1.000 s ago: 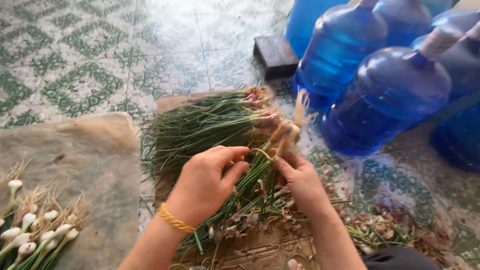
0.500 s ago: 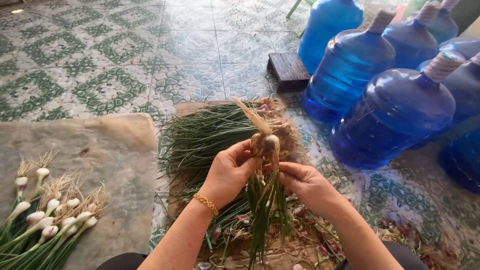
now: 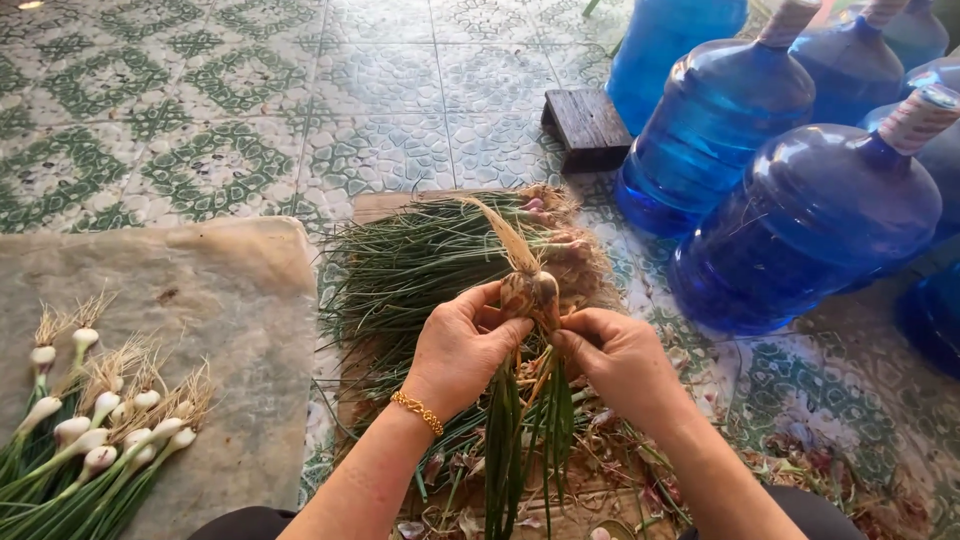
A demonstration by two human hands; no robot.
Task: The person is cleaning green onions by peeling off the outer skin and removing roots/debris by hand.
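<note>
My left hand (image 3: 462,350) and my right hand (image 3: 612,362) both grip one spring onion (image 3: 528,292), held bulb up with its roots pointing away and its green leaves hanging down between my wrists. My fingertips pinch the brownish skin of the bulb. A gold bracelet sits on my left wrist. Just beyond my hands lies a pile of unpeeled spring onions (image 3: 430,255) on a wooden board (image 3: 372,208). Several peeled white onions (image 3: 95,430) lie in a row at the lower left.
The peeled onions rest on a grey mat (image 3: 200,300) over a green-patterned tile floor (image 3: 200,110). Several large blue water jugs (image 3: 800,220) stand at the right. A small dark wooden block (image 3: 588,128) lies by them. Peelings (image 3: 620,480) litter the floor under my hands.
My hands lifted one onion out of the pile and turned it bulb up, closer to me. Both hands now pinch at its bulb.
</note>
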